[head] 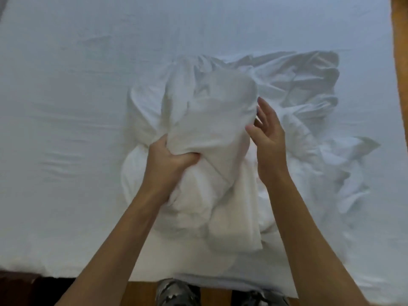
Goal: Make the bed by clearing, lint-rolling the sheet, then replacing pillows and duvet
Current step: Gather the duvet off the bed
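Head view, left to right: smooth white sheet [77, 85]; left hand [170, 161] clenched on a fistful of white duvet [209, 129], bunched and crumpled mid-bed by the near edge; right hand [268, 133] beside it, fingers loosely spread, holding nothing; wooden floor [400, 62].

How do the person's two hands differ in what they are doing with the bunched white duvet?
The left hand grips a fistful of the duvet, fingers curled into the cloth; the right hand has straight, spread fingers and holds nothing. The left hand sits nearer the bed's edge, the right further in, at the bundle's side. Both are bare and over the sheet.
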Tool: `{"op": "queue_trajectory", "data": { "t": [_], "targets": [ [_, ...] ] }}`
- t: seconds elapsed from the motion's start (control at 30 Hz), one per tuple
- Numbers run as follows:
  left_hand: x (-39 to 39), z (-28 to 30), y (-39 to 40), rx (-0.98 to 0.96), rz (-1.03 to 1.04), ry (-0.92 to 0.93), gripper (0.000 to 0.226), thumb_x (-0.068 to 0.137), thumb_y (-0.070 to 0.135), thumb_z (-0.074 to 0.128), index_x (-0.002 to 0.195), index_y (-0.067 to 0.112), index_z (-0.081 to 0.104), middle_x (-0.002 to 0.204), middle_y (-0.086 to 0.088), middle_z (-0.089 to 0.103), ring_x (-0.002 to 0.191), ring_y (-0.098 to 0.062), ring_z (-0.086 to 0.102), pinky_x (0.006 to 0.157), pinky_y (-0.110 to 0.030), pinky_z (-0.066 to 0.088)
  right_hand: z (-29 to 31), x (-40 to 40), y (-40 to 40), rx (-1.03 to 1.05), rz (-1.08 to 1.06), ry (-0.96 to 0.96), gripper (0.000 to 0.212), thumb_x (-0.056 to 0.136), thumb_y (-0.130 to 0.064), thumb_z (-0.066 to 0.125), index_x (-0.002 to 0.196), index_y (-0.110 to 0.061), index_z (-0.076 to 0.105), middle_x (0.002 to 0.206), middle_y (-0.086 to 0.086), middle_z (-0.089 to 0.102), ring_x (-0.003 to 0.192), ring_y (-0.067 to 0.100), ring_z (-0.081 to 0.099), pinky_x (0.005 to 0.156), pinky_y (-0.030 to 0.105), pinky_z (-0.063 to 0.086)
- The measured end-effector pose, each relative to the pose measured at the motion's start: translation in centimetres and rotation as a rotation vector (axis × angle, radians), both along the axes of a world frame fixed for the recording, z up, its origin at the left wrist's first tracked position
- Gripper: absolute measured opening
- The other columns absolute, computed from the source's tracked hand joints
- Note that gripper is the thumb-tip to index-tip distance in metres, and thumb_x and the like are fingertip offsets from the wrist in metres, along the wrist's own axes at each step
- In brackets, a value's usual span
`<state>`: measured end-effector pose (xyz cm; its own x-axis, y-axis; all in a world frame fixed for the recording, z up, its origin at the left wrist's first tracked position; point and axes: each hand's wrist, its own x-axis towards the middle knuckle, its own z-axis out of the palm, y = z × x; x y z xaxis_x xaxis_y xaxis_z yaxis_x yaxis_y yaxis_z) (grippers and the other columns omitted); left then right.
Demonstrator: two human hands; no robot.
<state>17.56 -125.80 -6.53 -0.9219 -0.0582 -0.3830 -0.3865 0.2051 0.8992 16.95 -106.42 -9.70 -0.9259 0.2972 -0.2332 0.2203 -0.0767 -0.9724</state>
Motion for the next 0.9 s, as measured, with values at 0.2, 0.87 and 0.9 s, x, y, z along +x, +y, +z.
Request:
{"op": "queue_trajectory", "data": {
  "t": [0.2, 0.87, 0.9],
  "targets": [
    [5.0, 3.3, 19.6, -0.219, -0.123, 0.152, 0.038, 0.067, 0.044, 0.069, 0.097, 0.021, 0.065, 0.085, 0.008, 0.069, 0.077, -0.013, 0.066, 0.068, -0.034, 0.055, 7.9, 4.1, 12.6, 0.496, 0.33, 0.184, 0.044, 0.086, -0.033, 0.061, 0.13, -0.03, 0.057, 0.144, -0.004, 0.047, 0.137, 0.008, 0.037, 0.114, 0.039, 0.032],
    [13.4, 1.4, 33.7, -0.389, -0.78, 0.794, 0.03, 0.093, 0.022, 0.055, 0.121, 0.012, 0.059, 0.124, -0.008, 0.06, 0.115, -0.023, 0.053, 0.102, -0.033, 0.041, -7.7, 8.0, 35.1, 0.76, 0.638, -0.435, 0.092, 0.076, -0.066, 0.064, 0.15, -0.045, 0.014, 0.161, 0.004, 0.003, 0.148, 0.022, 0.001, 0.117, 0.048, 0.017],
    [10.3, 1.5, 30.8, -0.461, -0.556, 0.78, 0.035, 0.094, 0.024, 0.052, 0.126, 0.01, 0.056, 0.126, -0.008, 0.058, 0.117, -0.024, 0.052, 0.105, -0.032, 0.038, -7.8, 7.7, 35.0, 0.755, 0.636, -0.44, 0.092, 0.076, -0.066, 0.064, 0.15, -0.045, 0.014, 0.161, 0.005, 0.003, 0.148, 0.022, 0.001, 0.117, 0.049, 0.017]
  ]
}}
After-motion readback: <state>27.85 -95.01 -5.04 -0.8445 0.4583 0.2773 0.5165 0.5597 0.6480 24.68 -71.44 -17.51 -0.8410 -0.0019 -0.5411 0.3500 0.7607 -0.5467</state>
